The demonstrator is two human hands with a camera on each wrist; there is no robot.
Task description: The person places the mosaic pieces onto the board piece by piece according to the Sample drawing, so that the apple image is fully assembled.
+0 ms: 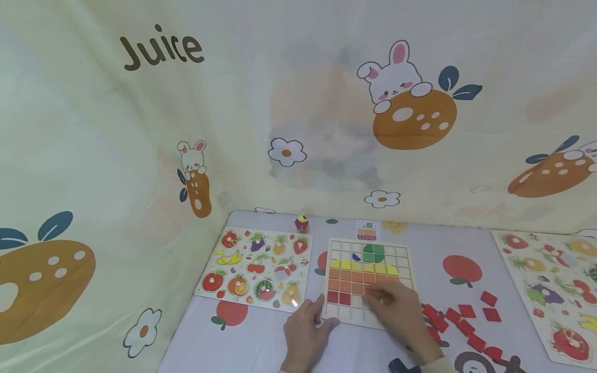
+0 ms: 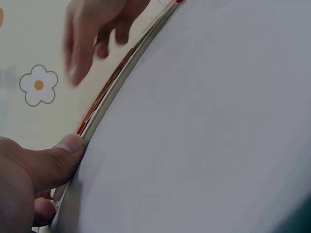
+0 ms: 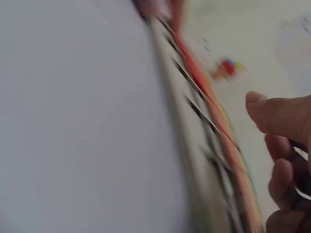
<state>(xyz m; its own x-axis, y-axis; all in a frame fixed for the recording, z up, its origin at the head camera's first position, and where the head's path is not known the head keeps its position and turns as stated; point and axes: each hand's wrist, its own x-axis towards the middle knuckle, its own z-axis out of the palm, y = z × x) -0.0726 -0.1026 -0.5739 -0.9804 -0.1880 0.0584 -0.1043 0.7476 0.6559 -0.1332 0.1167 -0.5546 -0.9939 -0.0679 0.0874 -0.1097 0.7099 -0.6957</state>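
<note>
A pale wooden grid board (image 1: 373,320) lies on the table with colored tiles in its squares. Orange tiles (image 1: 339,280) fill rows under a yellow row (image 1: 345,264); a green round shape (image 1: 373,253) and a small blue piece (image 1: 356,257) sit above. Two red tiles (image 1: 338,297) lie at the left of a lower row. My left hand (image 1: 305,329) holds the board's near left corner, thumb (image 2: 68,150) against its edge. Over the board hovers my right hand (image 1: 396,311), thumb and index extended downward, other fingers loosely curled; no tile shows between them.
Several loose red tiles (image 1: 465,327) are scattered right of the board. Fruit puzzle boards stand at left (image 1: 210,280) and far right (image 1: 517,274). Behind the grid board are a small picture card (image 1: 367,230) and a little red and yellow figure (image 1: 301,223). A printed curtain (image 1: 326,114) encloses the table.
</note>
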